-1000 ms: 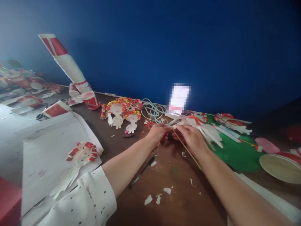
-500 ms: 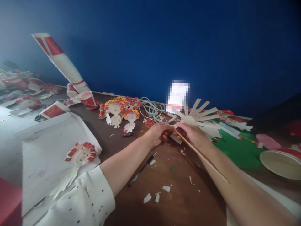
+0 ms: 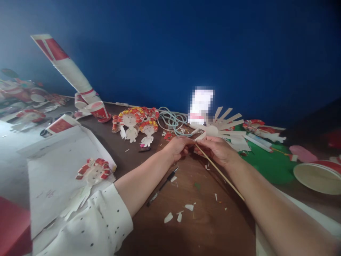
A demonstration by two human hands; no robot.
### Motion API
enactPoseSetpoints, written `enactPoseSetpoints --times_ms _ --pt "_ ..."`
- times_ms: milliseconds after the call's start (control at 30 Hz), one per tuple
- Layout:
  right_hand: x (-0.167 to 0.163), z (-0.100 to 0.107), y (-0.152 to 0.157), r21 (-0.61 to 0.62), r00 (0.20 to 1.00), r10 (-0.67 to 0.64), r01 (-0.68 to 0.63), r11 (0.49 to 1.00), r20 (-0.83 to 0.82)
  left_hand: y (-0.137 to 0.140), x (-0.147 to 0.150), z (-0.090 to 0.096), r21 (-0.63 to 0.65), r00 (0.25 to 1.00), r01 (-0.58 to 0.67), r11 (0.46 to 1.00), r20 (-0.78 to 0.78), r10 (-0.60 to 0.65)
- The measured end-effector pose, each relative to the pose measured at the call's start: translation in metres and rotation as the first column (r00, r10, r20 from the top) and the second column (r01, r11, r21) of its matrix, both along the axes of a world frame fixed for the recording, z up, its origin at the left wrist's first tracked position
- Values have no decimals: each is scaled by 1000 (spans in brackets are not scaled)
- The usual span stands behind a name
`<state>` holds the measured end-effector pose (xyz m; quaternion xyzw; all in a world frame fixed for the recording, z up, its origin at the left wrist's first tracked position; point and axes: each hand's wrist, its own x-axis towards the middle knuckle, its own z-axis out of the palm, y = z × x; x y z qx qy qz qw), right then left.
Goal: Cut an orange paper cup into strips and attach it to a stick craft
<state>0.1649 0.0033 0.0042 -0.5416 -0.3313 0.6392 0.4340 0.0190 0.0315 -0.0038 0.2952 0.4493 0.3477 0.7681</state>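
Note:
Both of my hands meet above the brown table. My left hand (image 3: 181, 148) pinches at the upper end of a thin wooden stick (image 3: 221, 172), its fingertips close to those of my right hand (image 3: 217, 150). The right hand is also closed at that end, and the stick slants down toward my right forearm. Just behind the fingers is a white paper cup cut into spread strips (image 3: 212, 131), fanned out around its round base. One strip reaches down to my fingertips; whether it touches the stick is hidden.
A black pen (image 3: 162, 186) and white paper scraps (image 3: 189, 207) lie before me. Paper dolls (image 3: 130, 122) and a coiled pale cable (image 3: 173, 121) are by the blue wall. A white board (image 3: 53, 185) is left, a green sheet (image 3: 269, 165) and paper bowl (image 3: 319, 176) right.
The stick's lower end has shifted left and up, against my right forearm. Both hands remain pinched together, and the fanned strips have tilted slightly. The whole view has moved a little.

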Motion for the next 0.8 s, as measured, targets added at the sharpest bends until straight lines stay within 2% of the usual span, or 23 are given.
enactPoseSetpoints --times_ms 333,633,733,800 --pt "5 -5 1 -12 992 63 -65 998 -107 1 -1 1 -7 1000 -17 1000 13 17" --pt "3 -6 1 -52 986 15 -24 998 -165 1 -3 -4 25 1000 19 1000 12 -19" --pt "3 -6 1 -48 985 -13 5 999 -170 2 -4 -7 69 998 56 996 -1 -56" --pt "3 -6 2 -42 985 -25 18 999 -173 3 -5 -11 155 993 79 985 -93 -65"
